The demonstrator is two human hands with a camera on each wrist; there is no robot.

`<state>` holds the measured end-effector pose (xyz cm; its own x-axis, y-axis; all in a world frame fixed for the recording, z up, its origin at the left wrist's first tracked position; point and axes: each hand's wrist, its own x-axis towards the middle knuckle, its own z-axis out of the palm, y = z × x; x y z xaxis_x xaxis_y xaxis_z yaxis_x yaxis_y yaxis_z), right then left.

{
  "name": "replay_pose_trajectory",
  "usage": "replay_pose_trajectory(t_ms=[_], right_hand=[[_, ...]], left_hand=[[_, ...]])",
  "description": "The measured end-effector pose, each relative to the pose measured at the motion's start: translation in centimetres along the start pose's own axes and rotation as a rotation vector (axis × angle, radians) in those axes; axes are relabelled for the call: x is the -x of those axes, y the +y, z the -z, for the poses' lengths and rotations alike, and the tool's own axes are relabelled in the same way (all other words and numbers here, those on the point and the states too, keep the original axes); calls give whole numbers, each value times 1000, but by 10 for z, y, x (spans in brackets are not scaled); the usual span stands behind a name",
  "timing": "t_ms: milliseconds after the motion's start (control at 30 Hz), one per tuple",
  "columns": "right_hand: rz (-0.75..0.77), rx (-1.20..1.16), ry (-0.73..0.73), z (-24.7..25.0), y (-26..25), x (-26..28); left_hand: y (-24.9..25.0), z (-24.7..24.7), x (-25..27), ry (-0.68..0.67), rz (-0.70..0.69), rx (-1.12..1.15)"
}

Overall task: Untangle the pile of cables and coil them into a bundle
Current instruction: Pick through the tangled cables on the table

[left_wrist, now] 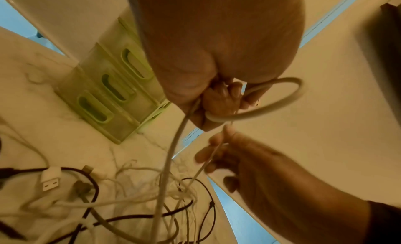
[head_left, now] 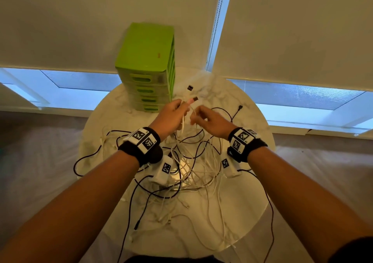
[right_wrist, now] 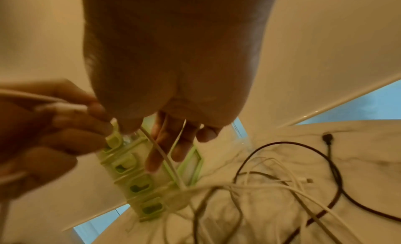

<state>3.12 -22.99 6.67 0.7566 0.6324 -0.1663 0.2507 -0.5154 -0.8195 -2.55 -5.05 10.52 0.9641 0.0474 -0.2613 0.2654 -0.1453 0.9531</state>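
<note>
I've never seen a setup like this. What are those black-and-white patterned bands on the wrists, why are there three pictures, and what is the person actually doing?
No machine here: a person works with bare hands. The patterned wristbands carry small cameras. One picture comes from a head camera looking down; the other two look along each hand from the wrists. On the round white marble table lies a tangle of white and black cables, beside a green plastic drawer unit. The left hand grips a looped thick white cable; the right hand pinches a thin white strand rising from the pile.
</note>
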Motion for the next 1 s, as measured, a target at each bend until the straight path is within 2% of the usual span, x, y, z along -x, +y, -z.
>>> replay_pose_trajectory(t_ms=[100, 200, 267, 333, 400, 467, 533, 733, 1000], right_hand=[[-78, 172, -275, -18, 34, -1], [-191, 311, -323, -33, 72, 6], [-205, 314, -206, -34, 84, 9], [-203, 270, -16, -26, 79, 9], [-121, 190, 141, -15, 63, 5], [-34, 34, 223, -5, 41, 1], [-10, -67, 260, 3, 18, -4], [-13, -119, 343, 11, -29, -4], [-9, -102, 392, 5, -32, 8]], left_hand=[[10, 4, -3, 14, -38, 110], [27, 17, -7, 98, -86, 286], [34, 29, -7, 169, -110, 311], [37, 39, -3, 233, -129, 241], [35, 45, 1, 265, -130, 147], [26, 46, -1, 254, -135, 51], [16, 42, -2, 200, -104, -57], [2, 19, 0, 102, -37, -248], [10, 12, 14, 19, -49, -187]])
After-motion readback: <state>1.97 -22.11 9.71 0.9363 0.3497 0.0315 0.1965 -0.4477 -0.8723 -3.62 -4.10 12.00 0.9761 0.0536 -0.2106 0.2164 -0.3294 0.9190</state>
